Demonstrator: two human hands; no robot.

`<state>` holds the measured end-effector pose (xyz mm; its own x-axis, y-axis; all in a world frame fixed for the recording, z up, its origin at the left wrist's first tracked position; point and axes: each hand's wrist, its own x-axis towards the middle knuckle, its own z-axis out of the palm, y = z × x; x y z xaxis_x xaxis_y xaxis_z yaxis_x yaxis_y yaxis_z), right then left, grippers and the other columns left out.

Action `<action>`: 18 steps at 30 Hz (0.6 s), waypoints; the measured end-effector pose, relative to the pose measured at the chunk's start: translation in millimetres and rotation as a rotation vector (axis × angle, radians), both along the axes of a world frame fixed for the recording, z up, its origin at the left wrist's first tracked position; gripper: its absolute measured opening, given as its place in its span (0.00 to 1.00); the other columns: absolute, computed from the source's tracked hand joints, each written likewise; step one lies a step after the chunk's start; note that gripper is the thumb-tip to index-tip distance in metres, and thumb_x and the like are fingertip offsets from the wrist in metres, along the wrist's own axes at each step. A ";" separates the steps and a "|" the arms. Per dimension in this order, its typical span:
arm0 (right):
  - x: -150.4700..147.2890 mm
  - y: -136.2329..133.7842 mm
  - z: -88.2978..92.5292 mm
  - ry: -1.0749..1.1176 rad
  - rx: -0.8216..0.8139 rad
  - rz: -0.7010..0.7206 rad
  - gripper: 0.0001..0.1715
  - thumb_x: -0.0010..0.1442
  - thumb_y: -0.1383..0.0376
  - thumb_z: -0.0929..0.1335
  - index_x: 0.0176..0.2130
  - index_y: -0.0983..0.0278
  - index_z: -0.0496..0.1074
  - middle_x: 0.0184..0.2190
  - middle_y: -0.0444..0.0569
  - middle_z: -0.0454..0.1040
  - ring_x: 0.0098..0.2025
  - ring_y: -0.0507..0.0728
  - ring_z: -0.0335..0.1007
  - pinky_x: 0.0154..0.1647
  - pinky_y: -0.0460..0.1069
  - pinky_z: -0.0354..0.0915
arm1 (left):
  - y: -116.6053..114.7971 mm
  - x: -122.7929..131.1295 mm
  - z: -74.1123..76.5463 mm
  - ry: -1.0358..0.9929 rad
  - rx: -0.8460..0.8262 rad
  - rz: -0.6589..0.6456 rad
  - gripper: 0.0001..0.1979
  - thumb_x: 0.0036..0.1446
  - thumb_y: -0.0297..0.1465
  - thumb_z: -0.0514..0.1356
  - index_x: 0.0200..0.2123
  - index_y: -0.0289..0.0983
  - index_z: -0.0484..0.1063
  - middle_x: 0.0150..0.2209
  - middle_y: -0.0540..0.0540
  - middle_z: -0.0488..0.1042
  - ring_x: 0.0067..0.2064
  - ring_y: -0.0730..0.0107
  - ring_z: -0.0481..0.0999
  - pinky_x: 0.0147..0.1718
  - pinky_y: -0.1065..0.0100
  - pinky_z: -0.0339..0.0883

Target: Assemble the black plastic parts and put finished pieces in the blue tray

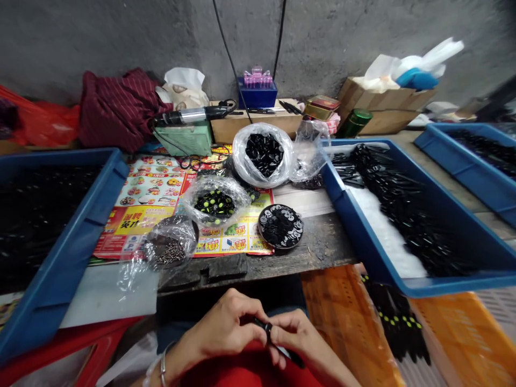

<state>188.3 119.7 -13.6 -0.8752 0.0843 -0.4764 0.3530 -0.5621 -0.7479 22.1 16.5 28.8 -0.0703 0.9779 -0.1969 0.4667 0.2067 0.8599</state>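
Low in front of the table edge, my left hand and my right hand meet, both closed on one slim black piece. It has a pale or shiny strip along it, and its exact kind is hidden by my fingers. My left fingers and thumb pinch its upper end, while my right thumb presses near its middle. On the table nearest my hands stand a round tub of black and silvery discs, a plastic-lined bowl of small metal pins or screws and a plastic-lined bowl of black and yellow-green pieces.
Blue crates of black parts flank the table, one on the left and one on the right. Behind the bowls sits a larger bag-lined bowl of black pieces. An electric screwdriver-like tool rests on a green box. Orange crates stand below right.
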 end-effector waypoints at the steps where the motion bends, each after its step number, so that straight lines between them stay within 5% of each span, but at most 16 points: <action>1: 1.2 1.7 -0.2 0.014 0.011 0.004 0.28 0.52 0.46 0.71 0.30 0.70 0.76 0.18 0.46 0.71 0.17 0.48 0.61 0.21 0.42 0.58 | 0.1 -1.9 0.0 0.008 0.019 0.016 0.04 0.50 0.27 0.65 0.30 0.36 0.81 0.26 0.47 0.81 0.27 0.68 0.77 0.30 0.73 0.64; 7: 7.4 5.6 -1.5 -0.007 0.087 0.097 0.30 0.53 0.45 0.70 0.26 0.71 0.74 0.17 0.45 0.69 0.15 0.46 0.58 0.17 0.41 0.54 | -0.7 -4.5 -4.6 -0.026 0.043 -0.053 0.03 0.47 0.26 0.68 0.30 0.37 0.81 0.27 0.47 0.82 0.29 0.67 0.78 0.34 0.72 0.65; 11: 7.2 -0.9 -4.5 0.007 0.158 0.006 0.31 0.55 0.44 0.68 0.29 0.71 0.75 0.16 0.44 0.68 0.15 0.46 0.56 0.17 0.41 0.52 | -1.0 -3.6 -10.4 -0.006 0.080 0.071 0.05 0.47 0.24 0.66 0.30 0.36 0.81 0.27 0.46 0.82 0.29 0.66 0.78 0.33 0.72 0.65; 18: 2.6 -3.2 -3.5 -0.014 0.184 0.025 0.33 0.54 0.42 0.68 0.31 0.72 0.76 0.17 0.45 0.69 0.15 0.46 0.57 0.17 0.41 0.54 | -2.5 -9.9 -8.3 -0.058 0.011 0.055 0.06 0.46 0.22 0.67 0.30 0.36 0.81 0.28 0.47 0.82 0.30 0.67 0.79 0.32 0.74 0.65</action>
<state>190.9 116.4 -17.0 -0.8715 0.1491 -0.4673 0.3766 -0.4069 -0.8322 12.2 14.1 20.5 -0.1123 0.9750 -0.1919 0.4043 0.2213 0.8875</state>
